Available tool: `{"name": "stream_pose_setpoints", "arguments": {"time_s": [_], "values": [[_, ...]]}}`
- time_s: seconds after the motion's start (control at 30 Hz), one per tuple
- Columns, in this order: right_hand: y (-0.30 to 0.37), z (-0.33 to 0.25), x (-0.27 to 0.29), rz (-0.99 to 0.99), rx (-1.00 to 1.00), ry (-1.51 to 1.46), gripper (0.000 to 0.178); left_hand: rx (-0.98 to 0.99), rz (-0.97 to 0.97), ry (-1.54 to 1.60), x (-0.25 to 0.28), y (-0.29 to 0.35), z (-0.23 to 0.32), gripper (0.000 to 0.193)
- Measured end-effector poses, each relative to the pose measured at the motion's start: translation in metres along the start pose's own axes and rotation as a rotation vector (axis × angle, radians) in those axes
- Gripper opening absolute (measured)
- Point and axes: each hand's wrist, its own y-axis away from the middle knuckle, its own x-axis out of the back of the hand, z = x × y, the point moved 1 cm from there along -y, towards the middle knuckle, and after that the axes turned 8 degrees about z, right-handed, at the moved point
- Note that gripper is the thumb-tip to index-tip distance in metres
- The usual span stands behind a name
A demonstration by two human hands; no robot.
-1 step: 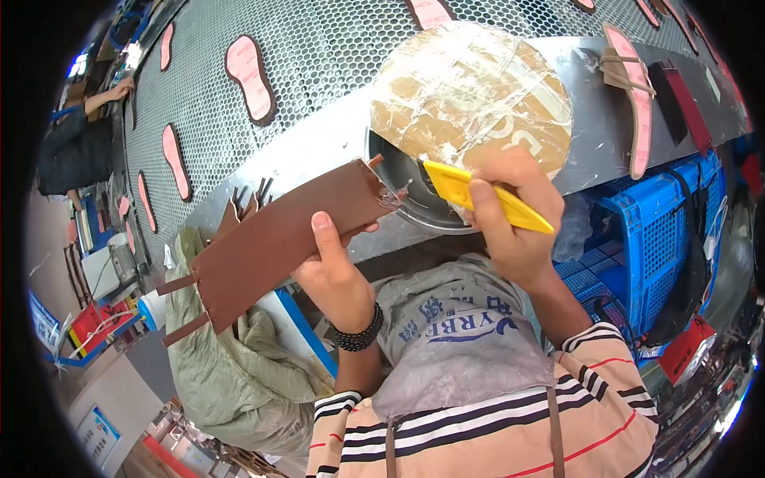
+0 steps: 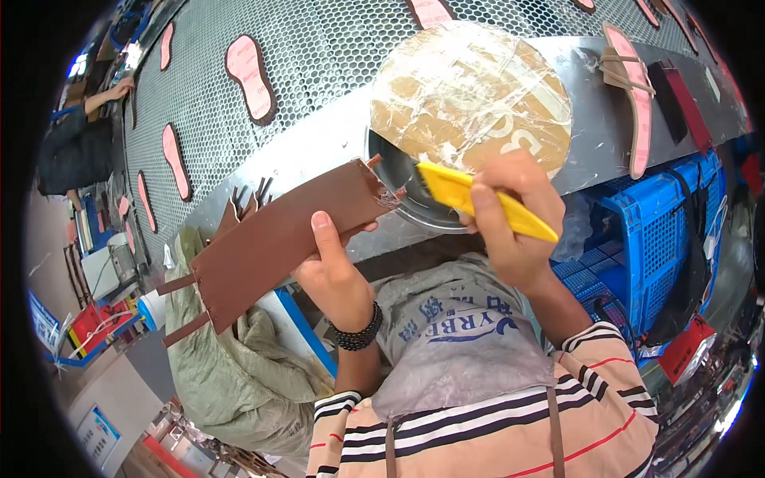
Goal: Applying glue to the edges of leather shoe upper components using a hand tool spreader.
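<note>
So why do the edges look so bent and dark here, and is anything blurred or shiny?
In the head view the fisheye lens bows the metal bench edge and leaves black corners. Glare sits on the clear film over the round board. The left hand, the brown leather piece, the right hand and the yellow scraper look sharp. Things near the rim are squeezed and softer.

Perforated metal belt (image 2: pixel 335 56) carrying pink insoles (image 2: pixel 249 76), a taped round cardboard lid (image 2: pixel 478 88), blue crates (image 2: pixel 661 239) at right, a green sack (image 2: pixel 231 374) at lower left, and another person (image 2: pixel 76 151) at far left.
</note>
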Motion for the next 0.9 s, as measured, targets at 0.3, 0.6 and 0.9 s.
{"name": "stream_pose_setpoints", "arguments": {"time_s": [0.3, 0.6, 0.9], "values": [[-0.001, 0.000, -0.015, -0.012, 0.003, 0.003, 0.012, -0.007, -0.032, -0.043, 0.006, 0.009, -0.003, 0.025], [0.004, 0.008, -0.011, 0.035, 0.103, 0.136, 0.011, -0.018, -0.058, -0.164, 0.002, 0.019, 0.011, 0.021], [0.000, 0.001, 0.005, -0.015, -0.104, 0.073, 0.006, -0.033, 0.135, -0.048, 0.022, -0.001, 0.006, 0.045]]}}
